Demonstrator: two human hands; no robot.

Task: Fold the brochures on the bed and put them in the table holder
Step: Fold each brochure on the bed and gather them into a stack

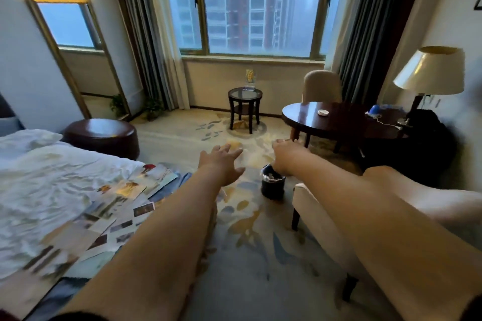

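Several unfolded brochures (104, 214) lie spread along the near edge of the white bed (44, 185) at the left. A clear holder (249, 81) with a yellow brochure in it stands on a small round glass-topped side table (245, 96) under the window, far ahead. Both my arms stretch forward over the carpet. My left hand (223, 164) is empty with its fingers spread, to the right of the brochures. My right hand (285, 156) hangs above a small bin, fingers curled down and partly hidden; nothing shows in it.
A dark waste bin (272, 185) stands on the carpet under my right hand. A beige armchair (328, 219) is at the right, a dark round table (331, 117) and a lamp (430, 70) beyond it. A brown ottoman (101, 138) sits past the bed.
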